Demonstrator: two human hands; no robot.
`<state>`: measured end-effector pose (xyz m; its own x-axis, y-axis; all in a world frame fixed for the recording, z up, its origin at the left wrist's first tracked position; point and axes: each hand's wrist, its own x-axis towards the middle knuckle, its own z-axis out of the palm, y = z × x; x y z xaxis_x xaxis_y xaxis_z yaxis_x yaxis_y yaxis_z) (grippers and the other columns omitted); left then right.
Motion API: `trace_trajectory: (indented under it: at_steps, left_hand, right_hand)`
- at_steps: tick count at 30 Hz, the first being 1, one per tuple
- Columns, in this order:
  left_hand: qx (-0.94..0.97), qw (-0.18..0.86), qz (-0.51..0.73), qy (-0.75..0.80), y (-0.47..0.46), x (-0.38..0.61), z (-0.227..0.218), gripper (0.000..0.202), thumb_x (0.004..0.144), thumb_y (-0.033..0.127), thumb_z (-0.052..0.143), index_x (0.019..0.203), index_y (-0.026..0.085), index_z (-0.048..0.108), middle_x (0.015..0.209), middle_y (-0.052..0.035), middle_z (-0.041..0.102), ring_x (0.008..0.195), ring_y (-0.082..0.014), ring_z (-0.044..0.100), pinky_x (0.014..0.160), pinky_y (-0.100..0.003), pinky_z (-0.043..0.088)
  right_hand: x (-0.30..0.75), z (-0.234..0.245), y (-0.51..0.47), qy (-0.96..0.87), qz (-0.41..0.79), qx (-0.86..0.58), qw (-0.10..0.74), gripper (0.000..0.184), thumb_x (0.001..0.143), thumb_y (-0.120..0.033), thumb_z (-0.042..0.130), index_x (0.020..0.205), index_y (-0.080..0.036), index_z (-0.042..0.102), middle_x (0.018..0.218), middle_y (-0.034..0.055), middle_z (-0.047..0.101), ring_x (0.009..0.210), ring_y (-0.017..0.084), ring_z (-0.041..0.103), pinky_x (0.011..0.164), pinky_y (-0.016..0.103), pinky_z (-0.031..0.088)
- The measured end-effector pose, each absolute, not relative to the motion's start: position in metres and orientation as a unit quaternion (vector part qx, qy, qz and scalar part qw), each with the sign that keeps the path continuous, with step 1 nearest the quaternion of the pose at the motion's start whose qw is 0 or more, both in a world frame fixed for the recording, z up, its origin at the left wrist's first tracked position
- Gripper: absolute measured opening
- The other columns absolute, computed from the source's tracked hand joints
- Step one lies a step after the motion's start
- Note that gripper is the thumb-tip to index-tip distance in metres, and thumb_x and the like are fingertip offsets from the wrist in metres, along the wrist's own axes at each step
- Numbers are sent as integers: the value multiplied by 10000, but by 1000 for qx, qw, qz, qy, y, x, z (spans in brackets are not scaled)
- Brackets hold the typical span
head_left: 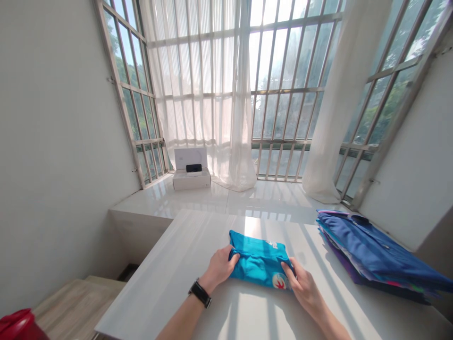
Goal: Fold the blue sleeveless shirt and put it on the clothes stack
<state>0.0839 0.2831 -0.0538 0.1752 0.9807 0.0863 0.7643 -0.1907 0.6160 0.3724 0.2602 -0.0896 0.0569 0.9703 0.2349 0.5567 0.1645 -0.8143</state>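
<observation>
A folded turquoise garment (260,264) with a round red-and-white badge lies on the white table (177,283), near its front. My left hand (219,269) grips the garment's left edge, with the fingers curled over the fold. My right hand (300,285) holds the opposite edge, close to the badge. A black watch (200,293) sits on my left wrist. To the right of my right hand lies a stack of folded clothes (371,255), topped by a blue garment, and neither hand touches it.
Behind the table, a white open box (191,170) with a black object in it stands on a glossy white ledge (226,200). Sheer curtains and barred windows fill the back. A red object (19,326) shows at the lower left, above a wooden step (74,307).
</observation>
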Motion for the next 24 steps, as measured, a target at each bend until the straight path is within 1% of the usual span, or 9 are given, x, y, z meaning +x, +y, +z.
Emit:
trace_trajectory:
  at_steps: [3, 6, 8, 11, 13, 15, 18, 21, 24]
  left_hand:
    - [733, 213, 228, 604, 281, 85, -52, 176, 1012, 336, 556, 910, 211, 626, 931, -77, 766, 880, -248, 708, 692, -284, 389]
    - [733, 201, 217, 613, 280, 85, -51, 199, 1011, 367, 562, 909, 211, 632, 932, -74, 766, 878, -245, 707, 684, -284, 380]
    - [731, 193, 211, 620, 280, 86, -51, 227, 1016, 392, 555, 907, 210, 637, 928, -72, 767, 876, -241, 707, 680, -283, 376]
    - [727, 182, 202, 631, 281, 87, -50, 259, 1024, 418, 537, 913, 210, 645, 926, -67, 769, 874, -236, 708, 673, -283, 368]
    - [725, 176, 197, 636, 280, 86, -49, 269, 1025, 425, 528, 915, 212, 649, 926, -61, 770, 869, -230, 707, 662, -283, 362]
    - [724, 172, 191, 640, 280, 85, -47, 267, 1017, 425, 530, 905, 216, 652, 919, -51, 770, 858, -223, 705, 652, -281, 358]
    - [722, 167, 184, 646, 278, 84, -45, 257, 998, 428, 546, 891, 223, 658, 905, -35, 769, 847, -213, 702, 647, -275, 357]
    - [718, 157, 179, 654, 277, 84, -45, 255, 981, 436, 555, 889, 225, 665, 898, -32, 770, 846, -216, 705, 640, -277, 352]
    - [715, 147, 174, 661, 277, 83, -45, 279, 976, 452, 550, 871, 223, 669, 882, -39, 769, 842, -227, 713, 626, -284, 341]
  right_hand:
    - [375, -89, 260, -642, 231, -616, 395, 379, 907, -637, 483, 767, -285, 505, 555, -63, 512, 546, 183, 527, 572, 308, 404]
    - [378, -88, 260, -652, 180, -644, 358, 409, 884, -623, 469, 667, -277, 435, 554, -52, 477, 563, 177, 501, 578, 305, 379]
    - [378, -87, 260, -654, 154, -662, 334, 399, 875, -586, 451, 634, -273, 396, 562, -42, 478, 579, 176, 499, 583, 304, 366]
    - [378, -86, 260, -647, 142, -684, 304, 355, 875, -528, 420, 632, -269, 398, 576, -29, 503, 601, 180, 521, 597, 303, 359]
    - [377, -85, 260, -644, 139, -694, 290, 348, 872, -516, 410, 626, -269, 398, 584, -19, 521, 612, 187, 537, 601, 305, 355]
    - [377, -85, 261, -642, 136, -701, 280, 361, 870, -526, 400, 616, -270, 385, 583, -12, 524, 613, 194, 544, 602, 310, 350]
    - [377, -85, 261, -642, 139, -702, 274, 417, 887, -586, 370, 613, -271, 358, 575, -10, 520, 612, 201, 547, 605, 315, 346]
    - [378, -85, 260, -643, 149, -699, 274, 478, 909, -649, 342, 617, -271, 368, 575, -5, 540, 624, 209, 564, 614, 316, 349]
    - [379, -86, 260, -643, 150, -699, 274, 491, 921, -653, 342, 618, -269, 378, 577, -3, 556, 627, 210, 575, 618, 314, 351]
